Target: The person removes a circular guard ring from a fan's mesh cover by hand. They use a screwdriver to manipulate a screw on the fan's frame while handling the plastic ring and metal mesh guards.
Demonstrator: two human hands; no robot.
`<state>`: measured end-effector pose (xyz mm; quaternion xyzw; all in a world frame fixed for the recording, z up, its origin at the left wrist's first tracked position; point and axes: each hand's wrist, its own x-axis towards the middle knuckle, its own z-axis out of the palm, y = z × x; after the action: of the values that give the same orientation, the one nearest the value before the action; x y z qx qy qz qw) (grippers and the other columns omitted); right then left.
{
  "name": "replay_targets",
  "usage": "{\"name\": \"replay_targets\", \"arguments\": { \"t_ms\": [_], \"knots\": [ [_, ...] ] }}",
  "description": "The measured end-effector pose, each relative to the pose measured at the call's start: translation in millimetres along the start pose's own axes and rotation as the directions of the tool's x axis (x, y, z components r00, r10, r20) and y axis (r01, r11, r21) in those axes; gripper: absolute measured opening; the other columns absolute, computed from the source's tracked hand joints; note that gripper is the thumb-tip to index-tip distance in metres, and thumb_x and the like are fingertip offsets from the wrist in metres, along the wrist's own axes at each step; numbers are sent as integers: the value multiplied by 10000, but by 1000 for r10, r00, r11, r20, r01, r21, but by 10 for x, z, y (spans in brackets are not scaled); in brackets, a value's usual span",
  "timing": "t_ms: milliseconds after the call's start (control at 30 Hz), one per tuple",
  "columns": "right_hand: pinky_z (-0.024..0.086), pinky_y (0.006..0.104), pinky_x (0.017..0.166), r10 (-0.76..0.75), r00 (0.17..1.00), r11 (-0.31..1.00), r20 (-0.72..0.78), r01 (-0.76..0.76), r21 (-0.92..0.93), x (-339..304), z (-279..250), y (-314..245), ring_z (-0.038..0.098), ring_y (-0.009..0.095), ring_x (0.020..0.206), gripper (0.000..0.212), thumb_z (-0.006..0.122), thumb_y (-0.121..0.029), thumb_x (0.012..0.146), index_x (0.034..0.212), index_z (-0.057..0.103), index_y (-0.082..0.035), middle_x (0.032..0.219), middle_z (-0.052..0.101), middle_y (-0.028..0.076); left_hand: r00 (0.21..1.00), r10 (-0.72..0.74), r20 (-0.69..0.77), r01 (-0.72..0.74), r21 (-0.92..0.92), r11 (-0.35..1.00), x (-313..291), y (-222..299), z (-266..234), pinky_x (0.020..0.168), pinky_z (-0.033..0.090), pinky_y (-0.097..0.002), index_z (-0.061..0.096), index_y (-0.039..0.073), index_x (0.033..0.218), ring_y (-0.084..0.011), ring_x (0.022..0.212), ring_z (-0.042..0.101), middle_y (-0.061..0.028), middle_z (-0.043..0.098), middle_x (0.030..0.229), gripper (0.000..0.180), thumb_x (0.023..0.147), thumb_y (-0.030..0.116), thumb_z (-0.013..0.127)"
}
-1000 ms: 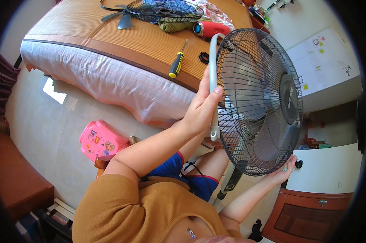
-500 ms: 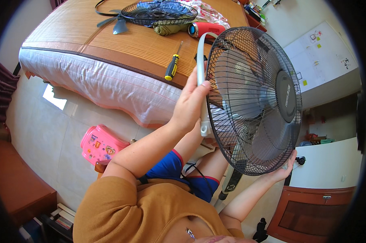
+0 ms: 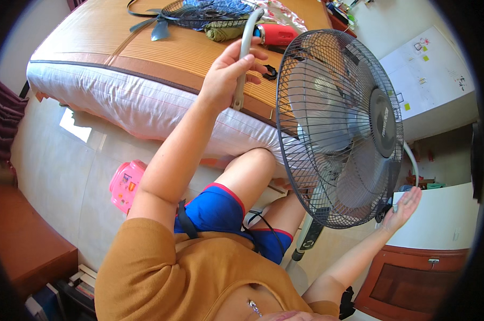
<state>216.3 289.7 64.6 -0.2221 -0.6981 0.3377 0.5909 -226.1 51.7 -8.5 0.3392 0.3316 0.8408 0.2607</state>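
Before me stands a fan with a black wire guard (image 3: 338, 128), its grey blades showing through the mesh. A pale grey curved band, the fan's guard ring (image 3: 246, 40), is spread apart around it. My left hand (image 3: 226, 75) pinches one end, away from the guard's left side and over the bed edge. At the guard's lower right, my right hand (image 3: 404, 209) has its fingers stretched upward along the band's other part, which seems caught against the thumb. The band's middle is hidden behind the fan head. Below, the fan's pole (image 3: 309, 235) stands between my legs.
On the mat-covered bed (image 3: 92, 43) lie another wire guard (image 3: 199, 16), loose grey fan blades (image 3: 159, 29), a red cylindrical speaker (image 3: 278, 34) and a small black knob (image 3: 270, 72). A pink stool (image 3: 127, 184) stands at left, a brown cabinet (image 3: 408, 283) at right.
The ring has come away from the guard's left edge; my left hand has carried its end up and left. My right hand has moved outward to the right. The screwdriver is now hidden behind my left hand and arm.
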Motion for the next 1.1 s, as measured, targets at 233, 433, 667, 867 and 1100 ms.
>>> {"name": "replay_targets", "arguments": {
  "t_ms": [233,433,667,867,1100],
  "knots": [
    [238,382,1063,-160,985,970,-66,144,-195,215,-13,-238,277,283,1299,567,463,85,836,1343,213,36,1391,276,190,970,161,-180,-192,-173,966,-120,-293,-86,372,317,-199,504,45,1054,-84,426,440,-27,509,598,188,870,82,516],
    [455,293,855,-387,910,918,-146,365,-157,-27,597,-1084,460,249,1151,495,433,45,855,1314,252,65,1326,351,255,894,-9,-447,-118,-255,960,-562,-754,180,310,255,-215,535,30,839,-81,333,361,4,431,475,62,844,86,561],
    [301,148,336,78,902,902,425,-245,356,-1050,1873,-1635,384,48,408,515,450,-79,877,1342,259,34,922,522,120,930,-122,-346,-94,-548,831,-891,-622,-152,407,327,-256,555,50,923,-126,447,401,-26,421,527,274,910,307,461],
    [403,200,455,165,673,953,721,-297,60,-1776,3002,-956,474,75,503,429,417,-8,888,1311,344,-5,823,579,48,999,3,-45,-27,-548,836,-1094,-440,-193,460,356,-230,515,27,1166,-108,511,410,-35,455,600,396,862,280,544],
    [475,257,579,149,588,917,795,-383,112,-1802,3265,-313,559,137,619,329,447,-63,900,1224,453,-8,824,582,87,943,-331,-44,323,-135,937,-1162,-198,-174,457,334,-172,519,9,1170,-36,536,444,5,559,718,368,835,134,601]
  ]
}}
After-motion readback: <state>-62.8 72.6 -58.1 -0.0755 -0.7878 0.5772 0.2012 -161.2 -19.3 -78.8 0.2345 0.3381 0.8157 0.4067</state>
